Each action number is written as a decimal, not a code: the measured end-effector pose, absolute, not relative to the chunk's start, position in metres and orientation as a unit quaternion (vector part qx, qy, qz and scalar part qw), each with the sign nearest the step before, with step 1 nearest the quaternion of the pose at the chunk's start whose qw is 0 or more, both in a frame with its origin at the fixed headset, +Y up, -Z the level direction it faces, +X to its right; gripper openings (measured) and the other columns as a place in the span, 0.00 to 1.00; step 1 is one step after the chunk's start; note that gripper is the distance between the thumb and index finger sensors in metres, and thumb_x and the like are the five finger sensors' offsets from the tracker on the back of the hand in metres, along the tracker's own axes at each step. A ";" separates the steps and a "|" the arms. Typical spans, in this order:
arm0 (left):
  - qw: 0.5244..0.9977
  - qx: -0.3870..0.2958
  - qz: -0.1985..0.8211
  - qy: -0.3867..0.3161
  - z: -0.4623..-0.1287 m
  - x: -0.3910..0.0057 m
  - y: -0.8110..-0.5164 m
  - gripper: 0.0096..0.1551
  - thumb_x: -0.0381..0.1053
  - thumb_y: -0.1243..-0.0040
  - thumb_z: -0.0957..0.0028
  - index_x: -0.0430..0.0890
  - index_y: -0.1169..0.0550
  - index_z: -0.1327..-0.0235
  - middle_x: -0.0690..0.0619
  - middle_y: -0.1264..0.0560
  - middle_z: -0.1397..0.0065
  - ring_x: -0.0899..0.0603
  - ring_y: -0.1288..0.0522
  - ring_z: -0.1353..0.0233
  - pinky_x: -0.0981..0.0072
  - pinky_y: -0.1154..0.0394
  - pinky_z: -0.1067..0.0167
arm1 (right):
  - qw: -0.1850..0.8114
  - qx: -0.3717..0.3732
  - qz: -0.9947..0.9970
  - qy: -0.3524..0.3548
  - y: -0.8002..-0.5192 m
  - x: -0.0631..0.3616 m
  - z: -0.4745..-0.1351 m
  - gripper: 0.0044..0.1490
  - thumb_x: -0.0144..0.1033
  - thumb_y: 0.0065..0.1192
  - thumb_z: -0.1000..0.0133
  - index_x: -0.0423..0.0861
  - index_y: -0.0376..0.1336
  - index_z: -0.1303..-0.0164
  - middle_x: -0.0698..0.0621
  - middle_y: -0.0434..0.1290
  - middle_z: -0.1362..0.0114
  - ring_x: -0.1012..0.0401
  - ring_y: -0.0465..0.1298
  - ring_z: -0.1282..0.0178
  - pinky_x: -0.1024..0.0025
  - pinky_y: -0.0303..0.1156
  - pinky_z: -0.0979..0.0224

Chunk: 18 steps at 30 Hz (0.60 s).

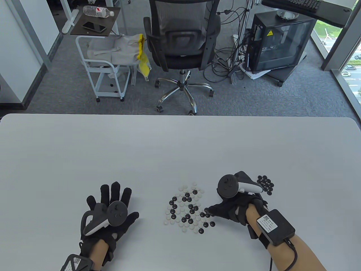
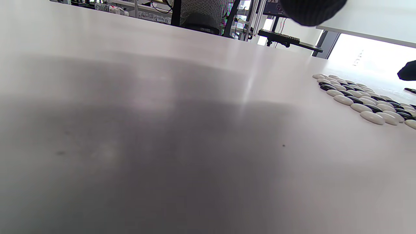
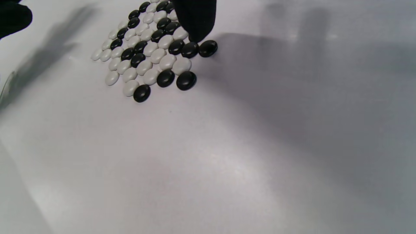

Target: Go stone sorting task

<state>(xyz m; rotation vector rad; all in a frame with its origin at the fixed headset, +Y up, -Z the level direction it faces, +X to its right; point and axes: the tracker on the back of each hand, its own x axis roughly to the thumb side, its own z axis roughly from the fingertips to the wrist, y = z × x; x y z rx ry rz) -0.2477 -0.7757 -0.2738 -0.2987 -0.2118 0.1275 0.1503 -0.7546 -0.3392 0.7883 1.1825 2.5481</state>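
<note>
Left hand lies flat, fingers spread, grasping nothing. Right hand fingertip touches the mixed stones; eleven sorted black stones lie behind it toward the table's right edge.

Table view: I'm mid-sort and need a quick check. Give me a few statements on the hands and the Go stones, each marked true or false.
1. The left hand lies flat on the white table with its fingers spread. True.
2. The sorted group of black stones lies to the left of the left hand. False: it lies on the table's right, beyond the right hand.
3. The right hand's fingertips are at the right edge of the mixed pile of stones. True.
4. The mixed pile holds only white stones. False: black and white stones lie together in it.
5. The left hand holds a white stone. False: it holds nothing.
</note>
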 end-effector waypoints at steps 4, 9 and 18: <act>0.981 -0.147 0.065 -0.105 -0.273 -0.248 -0.775 0.52 0.69 0.60 0.37 0.48 0.65 0.14 0.36 0.78 0.17 0.25 0.82 0.24 0.15 0.78 0.47 | 0.115 0.266 0.862 0.416 -0.764 0.151 -0.339 0.45 0.55 0.37 0.35 0.38 0.60 0.17 0.22 0.29 0.16 0.23 0.24 0.25 0.09 0.29 0.37; 0.981 -0.147 0.068 -0.104 -0.273 -0.250 -0.775 0.52 0.69 0.59 0.37 0.48 0.65 0.14 0.36 0.79 0.17 0.25 0.82 0.24 0.15 0.78 0.47 | 0.115 0.233 0.874 0.411 -0.762 0.175 -0.346 0.44 0.55 0.37 0.35 0.39 0.60 0.17 0.23 0.29 0.16 0.23 0.24 0.25 0.10 0.29 0.37; 0.982 -0.146 0.067 -0.103 -0.273 -0.251 -0.775 0.52 0.69 0.59 0.37 0.48 0.65 0.14 0.36 0.79 0.17 0.25 0.82 0.24 0.15 0.79 0.47 | 0.115 0.065 0.916 0.380 -0.754 0.265 -0.367 0.45 0.55 0.38 0.35 0.38 0.63 0.18 0.22 0.30 0.15 0.24 0.24 0.25 0.10 0.28 0.37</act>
